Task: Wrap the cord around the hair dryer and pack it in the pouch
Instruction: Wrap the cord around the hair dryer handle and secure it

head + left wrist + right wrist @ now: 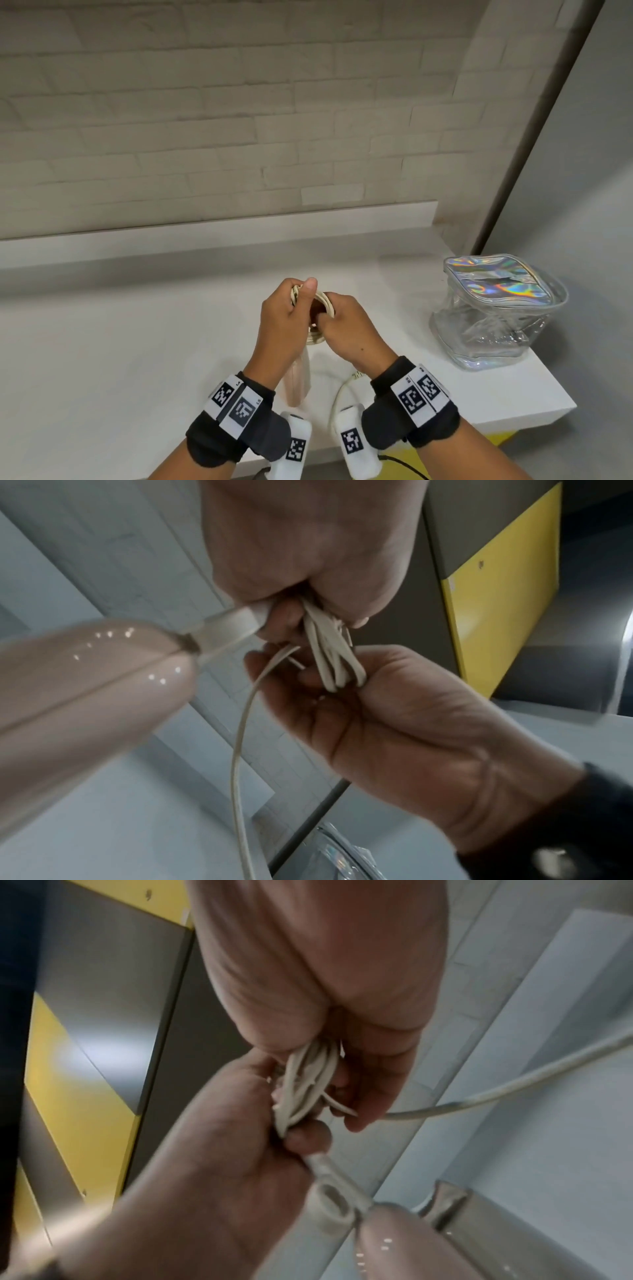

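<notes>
Both hands meet in the middle, above the white worktop (144, 342). The left hand (284, 318) has its grip clenched around a bunch of loops of the cream cord (323, 301), with the thumb sticking up on top. The right hand (349, 329) has its grip curled around the same bunch of loops, just to the right. The two hands are touching each other.

From the left wrist view, the loops of cord (335, 658) run between the two hands, and the fingers (284, 618) of the left hand press on them. One loose piece of cord hangs down from the bunch. In the right wrist view that loose piece (514, 1088) bends away to the right.

The hair dryer (299, 377) is pale pink and shiny. It hangs down below the hands, close to the person. Its cord comes out of a white collar (232, 626) at one end, right beside the left hand.

A part of the cord (339, 397) lies on the worktop near the right wrist.

The pouch (496, 308) sits on the worktop to the right, well apart from the hands. It is see-through, with a shiny rainbow top. Behind the worktop is a wall of pale bricks (205, 120).
</notes>
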Available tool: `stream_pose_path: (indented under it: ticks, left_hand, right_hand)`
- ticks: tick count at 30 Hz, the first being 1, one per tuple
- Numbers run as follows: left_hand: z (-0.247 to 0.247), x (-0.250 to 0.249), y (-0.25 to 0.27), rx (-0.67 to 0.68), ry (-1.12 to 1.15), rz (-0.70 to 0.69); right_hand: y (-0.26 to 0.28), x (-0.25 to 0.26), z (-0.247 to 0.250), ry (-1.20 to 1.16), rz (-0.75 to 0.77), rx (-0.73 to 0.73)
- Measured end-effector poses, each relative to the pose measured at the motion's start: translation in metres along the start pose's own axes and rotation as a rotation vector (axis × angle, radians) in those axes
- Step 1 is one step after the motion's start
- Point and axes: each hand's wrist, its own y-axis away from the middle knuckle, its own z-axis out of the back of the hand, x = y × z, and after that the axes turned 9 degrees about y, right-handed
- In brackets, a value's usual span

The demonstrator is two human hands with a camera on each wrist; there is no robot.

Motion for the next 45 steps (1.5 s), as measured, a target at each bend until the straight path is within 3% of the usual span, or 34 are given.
stream_pose_path:
  ticks: [8,14,19,22,28,30,33,40,45]
  left_hand:
    - [-0.001,0.007,-0.002,0.012,-0.044,-0.010]
    - [0.000,0.015,-0.005,0.014,-0.012,0.059]
    - [-0.002,0.015,-0.006,0.017,0.025,0.116]
    - [-0.001,0.016,-0.010,0.022,0.051,0.118]
    - [0.004,0.029,-0.016,-0.030,-0.026,0.014]
    - [0.010,0.032,-0.018,-0.080,-0.052,0.009]
    - [0.025,0.034,-0.027,-0.156,-0.042,0.024]
    - [0.039,0.036,-0.034,-0.199,0.016,0.052]
    - [0.035,0.029,-0.029,-0.219,0.070,0.045]
  right_hand:
    - [-0.016,-0.010,0.001,-0.117,-0.135,0.018]
    - [-0.020,-0.022,0.006,-0.295,-0.158,0.191]
    - [-0.012,-0.024,0.008,-0.277,-0.015,0.001]
    - [-0.006,-0.018,0.016,-0.387,0.042,-0.003]
    - [0.010,0.003,0.028,-0.169,0.003,0.191]
    - [0.017,0.008,0.033,-0.279,0.005,0.276]
    - [0.032,0.021,0.049,-0.635,-0.075,0.370]
    - [0.047,0.010,0.045,-0.246,-0.207,0.249]
    - [0.041,-0.001,0.018,0.284,-0.095,-0.002]
